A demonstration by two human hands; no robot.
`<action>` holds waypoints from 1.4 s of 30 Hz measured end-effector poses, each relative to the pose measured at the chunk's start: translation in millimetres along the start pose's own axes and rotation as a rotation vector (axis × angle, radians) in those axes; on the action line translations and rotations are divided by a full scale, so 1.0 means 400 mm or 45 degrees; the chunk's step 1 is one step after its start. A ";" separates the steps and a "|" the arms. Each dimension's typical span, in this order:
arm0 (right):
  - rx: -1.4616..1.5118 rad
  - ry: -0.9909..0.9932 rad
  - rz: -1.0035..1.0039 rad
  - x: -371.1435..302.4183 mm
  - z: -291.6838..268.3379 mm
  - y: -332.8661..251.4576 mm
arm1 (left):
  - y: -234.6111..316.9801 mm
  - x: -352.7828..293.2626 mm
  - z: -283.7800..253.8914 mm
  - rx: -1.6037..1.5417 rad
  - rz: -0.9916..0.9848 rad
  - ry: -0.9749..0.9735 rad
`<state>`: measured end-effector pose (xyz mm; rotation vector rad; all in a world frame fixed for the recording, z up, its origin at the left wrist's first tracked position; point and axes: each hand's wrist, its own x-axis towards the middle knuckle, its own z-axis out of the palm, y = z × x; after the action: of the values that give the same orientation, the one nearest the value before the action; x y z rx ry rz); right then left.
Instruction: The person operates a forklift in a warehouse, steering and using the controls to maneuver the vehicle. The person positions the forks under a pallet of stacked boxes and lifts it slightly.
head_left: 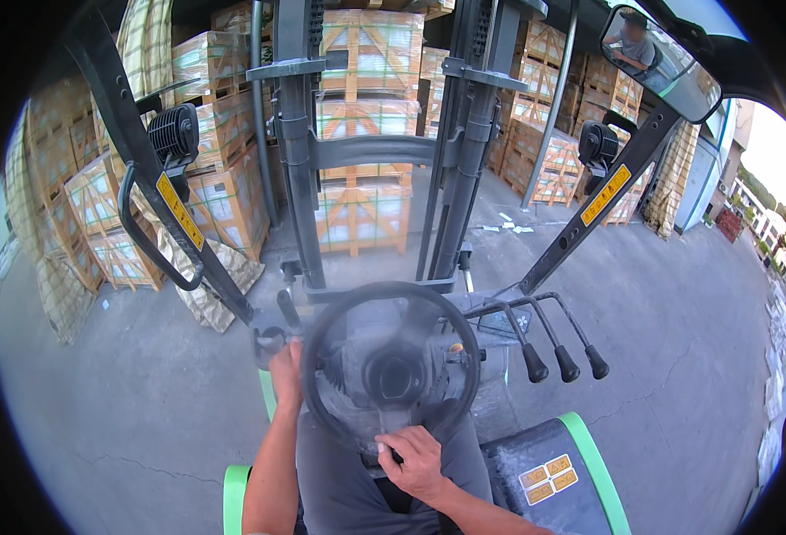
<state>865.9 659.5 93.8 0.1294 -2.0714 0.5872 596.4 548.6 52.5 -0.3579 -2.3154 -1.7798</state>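
Standing by the forklift here: the driver's got both hands on the black steering wheel [393,357], mid-frame. Left hand [286,370] is wrapped round the wheel's left rim, right hand [415,459] clamped on the bottom rim.

The mast [375,152] fills the top centre and points straight at a stack of wrapped, crated pallets [363,214], a short stretch of bare concrete between. The three black-knobbed levers [564,361] to the right of the wheel sit untouched. Forks are hidden, so I can't tell if they carry anything. Looks like lining up only, no lifting yet.
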 end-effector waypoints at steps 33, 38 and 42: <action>-0.015 0.102 0.095 -0.029 -0.071 0.057 | 0.020 -0.050 0.047 0.028 0.011 0.083; -0.051 0.136 0.125 -0.034 -0.078 0.056 | 0.016 -0.060 0.063 -0.003 -0.013 0.068; -0.023 0.091 0.086 -0.034 -0.069 0.045 | 0.027 -0.074 0.069 -0.001 0.011 0.067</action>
<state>889.0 685.8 88.3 0.0274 -2.0176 0.6060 627.6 575.9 46.5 -0.3167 -2.2738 -1.7646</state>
